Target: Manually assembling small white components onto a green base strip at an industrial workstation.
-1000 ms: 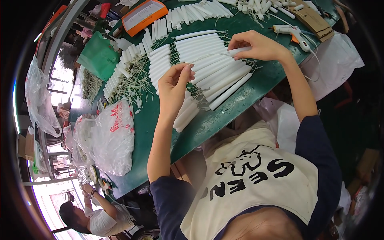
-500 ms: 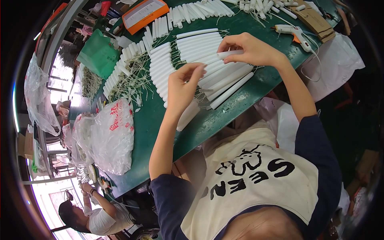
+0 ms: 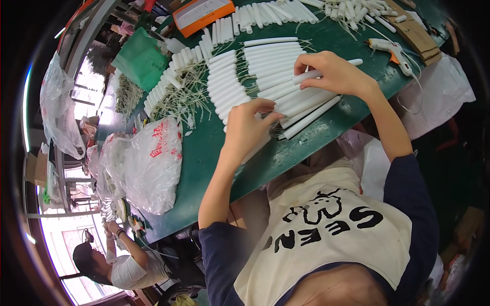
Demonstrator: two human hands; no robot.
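In my right hand (image 3: 338,74), a slim white tube (image 3: 307,76) is pinched between thumb and fingers, and its far end sticks out past the hand to the right. This hand hovers over a row of white tubes (image 3: 273,58) laid side by side, with thin cords at their ends. My left hand (image 3: 244,127) is by the lower left of that row, thumb and forefinger apart with nothing visible between them. Another stacked row of white tubes (image 3: 222,81) lies just beyond it, partly covered by the hand.
On the green table (image 3: 204,153) are an orange box (image 3: 202,15), a glue gun (image 3: 392,51), tangled cords (image 3: 181,92), a clear plastic bag (image 3: 153,168) and a green bag (image 3: 141,58). Loose tubes (image 3: 352,10) lie at the back. A co-worker (image 3: 135,270) sits at lower left.
The view has shifted, so the table appears further right. My right hand still holds a tube, whose far end now shows beyond the hand. My left hand has moved lower along the row.
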